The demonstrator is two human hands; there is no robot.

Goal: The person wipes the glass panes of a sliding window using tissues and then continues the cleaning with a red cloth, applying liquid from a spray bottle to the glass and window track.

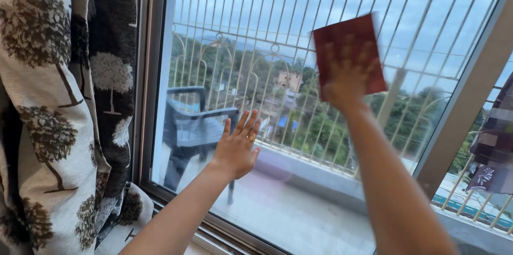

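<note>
- Both bare forearms are reaching up from the near edge toward the large clear glass window pane [299,180].
- Right hand [348,76] is pressing a dark red square cleaning cloth [347,52] flat against the glass, upper middle of the pane; fingers spread over it, palm pinning it rather than gripping. Edges blurred.
- Left hand [238,145] is lying open and flat on the glass, lower and further left, holding nothing; gold ring on one finger.
- Cloth looks thin, soft and light; likely to slide easily on smooth glass, so best held by broad palm pressure at its centre.
- Cream and black tree-patterned curtain [59,105] is hanging at near left.
- Outside, far: white metal grille [256,46], dark blue plastic chair [192,121].
</note>
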